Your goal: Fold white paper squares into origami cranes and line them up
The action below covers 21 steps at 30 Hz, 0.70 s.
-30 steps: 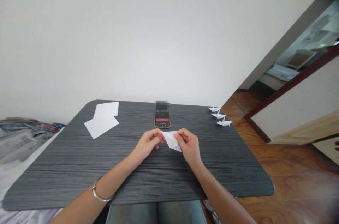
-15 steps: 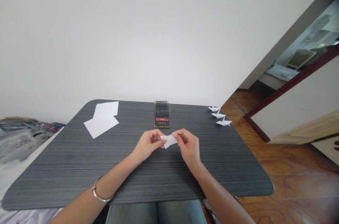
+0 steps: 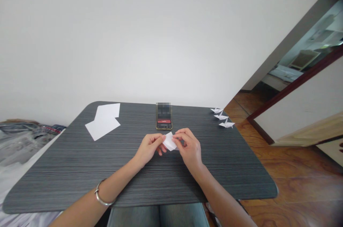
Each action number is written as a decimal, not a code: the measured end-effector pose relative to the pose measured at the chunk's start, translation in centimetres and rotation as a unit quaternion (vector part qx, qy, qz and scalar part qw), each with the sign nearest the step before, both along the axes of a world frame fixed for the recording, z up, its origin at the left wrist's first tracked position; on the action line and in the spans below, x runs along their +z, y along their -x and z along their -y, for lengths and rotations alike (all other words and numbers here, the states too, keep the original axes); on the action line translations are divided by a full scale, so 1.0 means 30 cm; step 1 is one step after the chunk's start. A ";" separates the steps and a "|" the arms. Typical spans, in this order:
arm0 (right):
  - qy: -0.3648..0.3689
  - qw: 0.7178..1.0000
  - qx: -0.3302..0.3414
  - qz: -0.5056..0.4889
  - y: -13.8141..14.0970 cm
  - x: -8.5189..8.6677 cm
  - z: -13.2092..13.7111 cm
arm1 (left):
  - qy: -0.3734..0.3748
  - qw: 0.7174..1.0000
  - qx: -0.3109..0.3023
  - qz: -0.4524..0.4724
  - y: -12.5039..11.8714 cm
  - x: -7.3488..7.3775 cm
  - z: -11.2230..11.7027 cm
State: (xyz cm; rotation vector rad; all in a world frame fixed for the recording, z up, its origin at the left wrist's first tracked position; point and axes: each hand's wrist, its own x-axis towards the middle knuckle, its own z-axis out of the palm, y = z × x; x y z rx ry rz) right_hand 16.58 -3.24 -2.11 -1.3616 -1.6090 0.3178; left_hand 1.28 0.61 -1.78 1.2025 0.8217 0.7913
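A small folded piece of white paper [image 3: 169, 142] is held between my two hands, above the middle of the dark table [image 3: 128, 173]. My left hand [image 3: 150, 147] pinches its left side with thumb and fingers. On the right side, my right hand [image 3: 188, 145] grips the paper between thumb and forefinger. The fingers partly cover its edges, so the exact fold cannot be made out. Just beyond the hands lies a phone [image 3: 164, 124] with a lit screen, partly blurred out.
Two white paper sheets [image 3: 103, 128] overlap at the table's back left. Three folded paper cranes [image 3: 220, 116] stand in a row near the right edge. A white wall [image 3: 160, 41] rises behind the table. Plastic-wrapped items [image 3: 24, 141] lie at the left.
The paper has turned between my fingers and now shows a more upright, diamond-like shape. My fingers have shifted their hold slightly. The phone, sheets and cranes stay put.
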 end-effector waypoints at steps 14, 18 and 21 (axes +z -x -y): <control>-0.017 0.996 0.045 0.071 -0.001 -0.012 -0.001 | 0.100 0.992 0.033 0.072 -0.007 0.012 0.005; -0.015 0.995 0.072 0.066 -0.001 -0.004 -0.001 | 0.126 0.987 0.023 0.096 -0.007 0.009 0.006; -0.012 0.995 0.084 0.053 0.001 0.004 0.000 | 0.136 0.984 0.024 0.111 -0.008 0.012 0.008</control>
